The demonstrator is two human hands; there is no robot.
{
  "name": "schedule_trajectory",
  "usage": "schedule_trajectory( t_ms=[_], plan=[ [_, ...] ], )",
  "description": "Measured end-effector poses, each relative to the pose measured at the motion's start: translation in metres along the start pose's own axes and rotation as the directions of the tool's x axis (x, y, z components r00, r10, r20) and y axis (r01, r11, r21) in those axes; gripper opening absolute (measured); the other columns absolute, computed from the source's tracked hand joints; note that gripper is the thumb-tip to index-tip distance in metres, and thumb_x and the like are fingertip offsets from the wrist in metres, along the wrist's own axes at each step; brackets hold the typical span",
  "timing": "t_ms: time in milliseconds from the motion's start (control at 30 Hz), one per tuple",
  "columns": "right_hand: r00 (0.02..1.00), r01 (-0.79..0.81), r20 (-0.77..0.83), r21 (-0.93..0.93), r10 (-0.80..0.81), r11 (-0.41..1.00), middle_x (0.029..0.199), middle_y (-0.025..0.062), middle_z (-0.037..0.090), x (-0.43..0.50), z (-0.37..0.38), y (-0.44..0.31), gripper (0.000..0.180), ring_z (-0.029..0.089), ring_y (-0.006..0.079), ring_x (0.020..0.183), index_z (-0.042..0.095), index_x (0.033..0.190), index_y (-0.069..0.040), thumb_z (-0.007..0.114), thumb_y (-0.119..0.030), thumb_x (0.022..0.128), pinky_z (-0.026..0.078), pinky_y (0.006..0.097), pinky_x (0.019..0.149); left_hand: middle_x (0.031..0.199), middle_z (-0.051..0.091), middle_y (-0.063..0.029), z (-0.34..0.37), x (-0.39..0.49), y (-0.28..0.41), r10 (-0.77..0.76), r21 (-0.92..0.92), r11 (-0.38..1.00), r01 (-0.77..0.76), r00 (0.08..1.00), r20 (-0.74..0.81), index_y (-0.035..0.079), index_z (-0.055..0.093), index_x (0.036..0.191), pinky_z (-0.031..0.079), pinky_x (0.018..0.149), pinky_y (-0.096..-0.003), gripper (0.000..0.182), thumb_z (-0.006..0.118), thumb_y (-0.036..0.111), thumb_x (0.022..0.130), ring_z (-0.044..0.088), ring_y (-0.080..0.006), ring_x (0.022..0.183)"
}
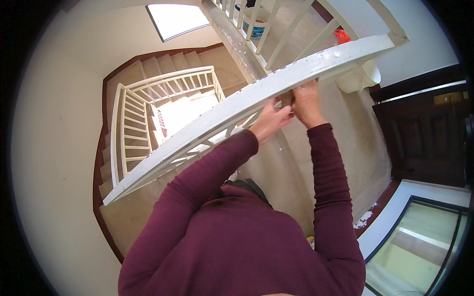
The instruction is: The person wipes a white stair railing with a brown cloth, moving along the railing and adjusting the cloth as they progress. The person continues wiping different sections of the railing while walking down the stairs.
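Observation:
A white-painted handrail with chipped edges crosses the view from lower left to upper right, balusters beneath it. My left hand is just below the rail's near side, its fingers partly curled towards the other hand. Close on its right, my right hand reaches up to the rail's underside, its fingertips partly hidden there. Between the two hands shows a small brownish piece, whose kind I cannot make out; it seems to lie against my right hand's fingers. Which hand grips it is unclear.
Beyond the rail stands a labelled plastic bucket; a white bucket is partly under the rail's right end. Red plastic lies near it. Stairs with a lower railing descend at left. A dark door and a framed window are at right.

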State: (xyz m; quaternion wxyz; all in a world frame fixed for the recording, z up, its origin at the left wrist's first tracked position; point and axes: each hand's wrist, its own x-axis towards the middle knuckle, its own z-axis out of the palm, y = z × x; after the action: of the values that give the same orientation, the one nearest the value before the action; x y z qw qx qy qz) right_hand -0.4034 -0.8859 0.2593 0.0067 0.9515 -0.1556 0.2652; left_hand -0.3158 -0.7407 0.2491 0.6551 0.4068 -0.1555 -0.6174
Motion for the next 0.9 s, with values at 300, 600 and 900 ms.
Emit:
schedule_trajectory(
  t_ms=[300, 600, 900],
  plan=[
    [0.991, 0.111, 0.07, 0.071, -0.116, 0.991, 0.123, 0.0156, 0.064, -0.025, 0.054, -0.127, 0.036, 0.053, 0.0349, 0.125, 0.068, 0.117, -0.01, 0.066, -0.018, 0.081, 0.03, 0.0536, 0.112, 0.13, 0.058, -0.01, -0.111, -0.085, -0.023, -0.129, 0.207, 0.965, 0.163, 0.977, -0.169, 0.006, 0.038, 0.146, 0.053, 0.097, -0.0329, 0.05, 0.058, 0.021, 0.102, 0.058, -0.0168, 0.12],
    [0.935, 0.048, 0.276, 0.52, -0.221, 0.853, 0.127, 0.0124, 0.062, -0.048, 0.069, -0.217, 0.05, 0.053, 0.032, 0.127, 0.063, 0.126, -0.014, 0.065, -0.002, 0.077, 0.033, 0.0517, 0.113, 0.092, 0.063, -0.0039, -0.169, -0.191, -0.041, 0.244, 0.507, 0.862, 0.0, 0.876, -0.416, -0.001, 0.06, 0.11, 0.048, 0.075, -0.0272, 0.027, 0.063, 0.017, 0.089, 0.059, -0.0122, 0.084],
    [0.621, -0.747, 0.762, 0.646, 0.185, -0.158, 0.155, 0.012, 0.041, -0.101, -0.016, -0.168, 0.073, 0.041, 0.0268, 0.144, 0.029, 0.157, -0.008, 0.067, -0.019, 0.096, 0.04, 0.048, 0.114, 0.096, 0.055, 0.0011, -0.095, -0.205, 0.018, 0.194, 0.342, 0.929, -0.141, 0.973, -0.125, 0.002, 0.054, 0.113, 0.046, 0.072, -0.0244, 0.023, 0.06, 0.009, 0.093, 0.05, -0.0068, 0.082]
  ],
)
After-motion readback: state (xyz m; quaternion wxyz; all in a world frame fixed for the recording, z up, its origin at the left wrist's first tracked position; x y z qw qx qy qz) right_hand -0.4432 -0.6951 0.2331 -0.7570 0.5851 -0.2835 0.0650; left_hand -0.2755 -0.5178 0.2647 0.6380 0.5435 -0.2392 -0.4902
